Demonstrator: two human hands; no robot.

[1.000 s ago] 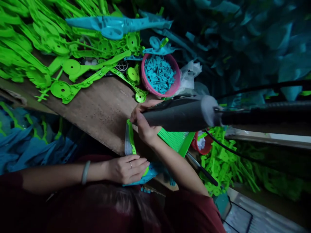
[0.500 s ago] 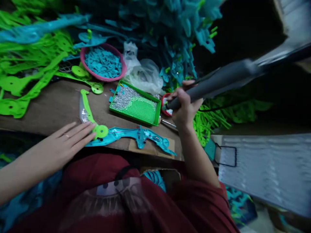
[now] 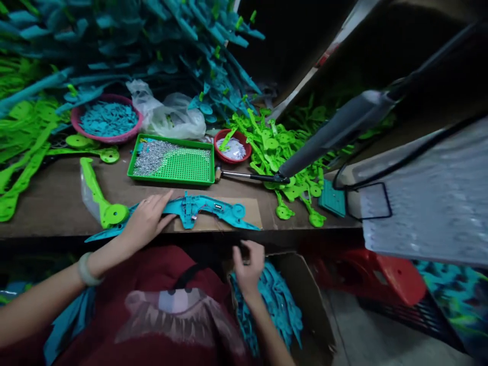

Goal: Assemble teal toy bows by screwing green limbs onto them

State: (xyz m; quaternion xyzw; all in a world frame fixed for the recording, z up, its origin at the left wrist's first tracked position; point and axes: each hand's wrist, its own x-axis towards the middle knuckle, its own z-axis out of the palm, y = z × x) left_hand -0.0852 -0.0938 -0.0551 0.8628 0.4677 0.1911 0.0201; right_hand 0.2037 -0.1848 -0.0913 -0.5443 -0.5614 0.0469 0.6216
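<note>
A blue plastic toy bow part (image 3: 208, 204) lies along the near edge of the table, with a small metal piece in its right half. At its left end sits a green limb with a round wheel (image 3: 114, 214). My left hand (image 3: 147, 218) grips the blue part left of its middle, fingers over the far side and thumb on the near side. Off the table's front edge, my right hand (image 3: 249, 262) is raised in front of my body, its fingers loosely curled and the thumb apart. A grey power screwdriver (image 3: 335, 132) hangs at the right, untouched.
A green tray (image 3: 190, 170) of screws stands behind the bow part, beside a red basket (image 3: 233, 145) of white pieces and a pink basket (image 3: 107, 122) of blue bits. Green parts (image 3: 282, 147) pile at right. A cardboard box (image 3: 316, 305) below holds blue parts (image 3: 278, 305).
My right hand has let go of the power screwdriver and come down towards my body. My left hand has shifted right, from the green wheel onto the blue part. The view has swung right.
</note>
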